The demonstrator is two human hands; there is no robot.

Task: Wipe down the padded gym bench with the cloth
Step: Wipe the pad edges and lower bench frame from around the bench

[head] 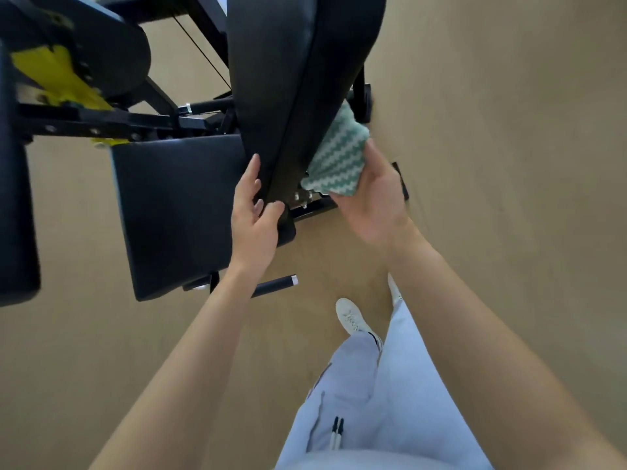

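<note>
The black padded back rest (291, 62) of the gym bench rises steeply through the top middle of the head view, and its flat black seat pad (176, 212) lies below to the left. My right hand (371, 201) presses a green and white zigzag cloth (337, 157) against the right side edge of the back rest, near its lower end. My left hand (254, 218) rests on the left side of that lower end, thumb and fingers spread around the pad's bottom corner.
A black machine frame (101, 120) with yellow parts (57, 79) stands at the upper left. Another black pad (17, 215) sits at the far left edge. A black handle bar (274, 285) sticks out under the seat. My legs and white shoe (351, 315) stand on the tan floor.
</note>
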